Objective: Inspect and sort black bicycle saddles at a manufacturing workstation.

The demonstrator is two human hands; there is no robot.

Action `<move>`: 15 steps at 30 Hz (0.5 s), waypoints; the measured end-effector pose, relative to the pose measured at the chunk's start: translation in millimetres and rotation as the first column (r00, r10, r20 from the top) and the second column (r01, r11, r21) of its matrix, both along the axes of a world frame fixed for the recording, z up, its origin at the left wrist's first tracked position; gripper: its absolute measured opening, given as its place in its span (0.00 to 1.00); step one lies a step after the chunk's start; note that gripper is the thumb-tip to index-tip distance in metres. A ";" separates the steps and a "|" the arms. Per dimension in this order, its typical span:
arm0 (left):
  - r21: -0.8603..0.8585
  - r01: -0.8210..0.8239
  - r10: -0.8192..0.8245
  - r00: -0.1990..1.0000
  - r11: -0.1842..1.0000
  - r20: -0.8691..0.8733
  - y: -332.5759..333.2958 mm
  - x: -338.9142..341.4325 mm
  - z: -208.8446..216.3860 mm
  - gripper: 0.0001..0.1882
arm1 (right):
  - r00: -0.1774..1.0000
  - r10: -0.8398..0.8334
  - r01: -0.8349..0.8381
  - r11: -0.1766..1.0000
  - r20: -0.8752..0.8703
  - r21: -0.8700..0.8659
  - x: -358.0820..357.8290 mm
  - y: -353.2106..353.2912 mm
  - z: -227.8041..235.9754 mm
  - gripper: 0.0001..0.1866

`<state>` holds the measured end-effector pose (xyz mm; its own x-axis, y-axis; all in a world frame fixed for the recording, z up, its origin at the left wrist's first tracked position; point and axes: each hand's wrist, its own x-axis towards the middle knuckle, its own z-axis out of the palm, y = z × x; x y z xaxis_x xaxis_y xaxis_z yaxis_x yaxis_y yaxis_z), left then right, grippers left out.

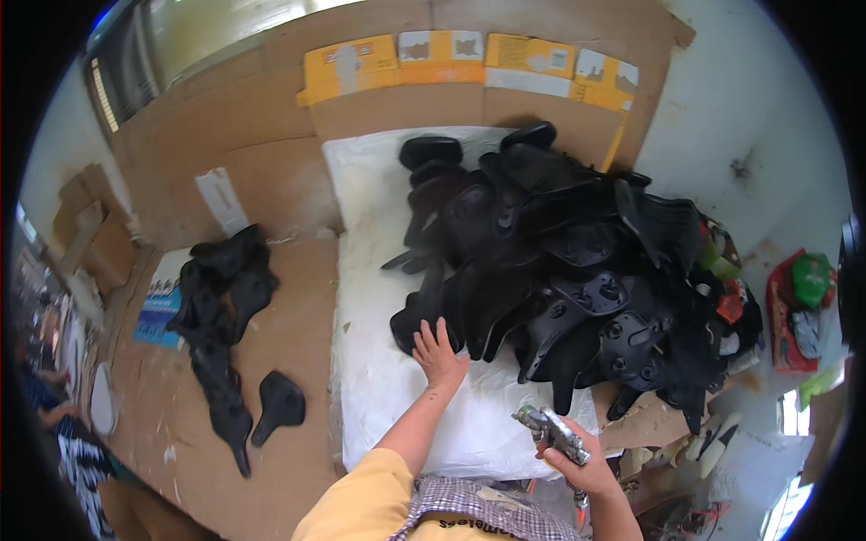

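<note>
My left hand (440,357) reaches forward with fingers stretched out over the near edge of a black saddle-shaped piece (410,323). Whether the fingertips press on it cannot be told. That piece lies at the left front of a big heap of black bicycle saddles (541,234), some showing undersides with round mounts. In my right hand (580,464) is a metal spray gun (561,436), crusted on its body, its nozzle toward the upper left. Below the grip hangs a fitting with an orange end (580,516).
White sheeting (379,397) lies beneath the heap. To the left, several black saddle pieces (212,334) rest on brown cardboard (307,433) beside a blue-and-white printed sheet (161,302). Cardboard with yellow strips stands behind. Bags (806,307) hang at right; another person (68,433) is at far left.
</note>
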<state>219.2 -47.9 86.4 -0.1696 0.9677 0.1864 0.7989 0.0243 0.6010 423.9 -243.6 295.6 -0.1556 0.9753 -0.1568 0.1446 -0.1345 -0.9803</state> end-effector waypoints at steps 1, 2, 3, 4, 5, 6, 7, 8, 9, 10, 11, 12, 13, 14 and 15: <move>-0.049 -0.055 0.054 0.998 0.997 -0.037 8.7 6.3 2.4 0.55 | 0.999 -0.016 0.015 1.000 0.036 0.017 -5.0 0.3 2.2 0.28; -0.011 -0.114 0.113 0.990 0.993 -0.080 17.7 9.9 5.3 0.56 | 0.998 -0.054 0.054 0.998 0.030 -0.026 -11.5 -0.6 3.7 0.28; -0.029 -0.102 0.101 0.995 0.994 -0.027 24.4 6.8 7.2 0.55 | 0.996 -0.082 0.083 0.996 0.039 -0.019 -17.3 -1.9 5.0 0.28; -0.020 -0.089 0.089 0.996 0.996 0.030 32.1 2.0 9.2 0.52 | 0.993 -0.113 0.114 0.993 0.026 -0.043 -22.9 -2.9 5.5 0.28; -0.014 -0.068 0.069 0.994 0.998 0.083 36.8 -7.3 10.1 0.48 | 0.990 -0.140 0.140 0.988 -0.005 -0.062 -29.2 -3.3 5.3 0.28; 0.127 -0.105 0.082 0.981 0.986 0.174 43.7 -19.0 11.0 0.45 | 0.985 -0.174 0.173 0.982 0.003 -0.071 -35.5 -2.8 5.4 0.28; 0.096 -0.126 0.097 0.961 0.987 0.259 48.7 -32.2 11.2 0.42 | 0.985 -0.175 0.175 0.982 0.014 -0.071 -41.6 -3.0 5.9 0.28; 0.103 -0.169 0.112 0.902 0.980 0.418 50.2 -49.5 10.2 0.37 | 0.985 -0.169 0.171 0.982 0.024 -0.075 -46.2 -3.8 6.7 0.28; 0.018 -0.202 0.157 0.813 0.979 0.560 53.0 -68.9 9.5 0.32 | 0.985 -0.170 0.171 0.982 0.025 -0.085 -49.3 -3.4 8.0 0.28; 0.027 -0.220 0.146 0.732 0.975 0.665 56.0 -90.3 8.8 0.29 | 0.986 -0.166 0.168 0.979 0.022 -0.112 -52.6 -2.2 9.3 0.28; 0.071 -0.240 0.104 0.642 0.968 0.760 54.6 -111.7 6.8 0.26 | 0.988 -0.153 0.154 0.980 0.012 -0.129 -56.8 -0.9 9.4 0.28; -0.007 -0.248 0.089 0.325 0.969 0.942 48.1 -130.6 3.1 0.22 | 0.991 -0.136 0.137 0.981 0.015 -0.135 -60.1 0.7 9.9 0.28; -0.092 -0.291 0.193 0.342 0.952 0.920 38.2 -147.4 -2.0 0.22 | 0.993 -0.108 0.113 0.988 0.052 -0.106 -63.4 2.5 10.2 0.28; -0.236 -0.159 0.255 0.107 0.959 0.961 26.1 -163.3 -7.7 0.23 | 0.994 -0.100 0.104 0.986 0.032 -0.133 -68.4 3.6 9.6 0.28; -0.367 -0.020 0.362 -0.117 0.930 0.925 14.3 -178.9 -13.8 0.24 | 0.995 -0.100 0.101 0.988 0.016 -0.121 -72.9 5.5 7.9 0.28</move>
<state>40.3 -33.5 72.5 -0.1845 0.8274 -0.5305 -0.6909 0.2748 0.6687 350.9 -238.1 303.4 -0.0557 0.9596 -0.2758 0.1340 -0.2665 -0.9545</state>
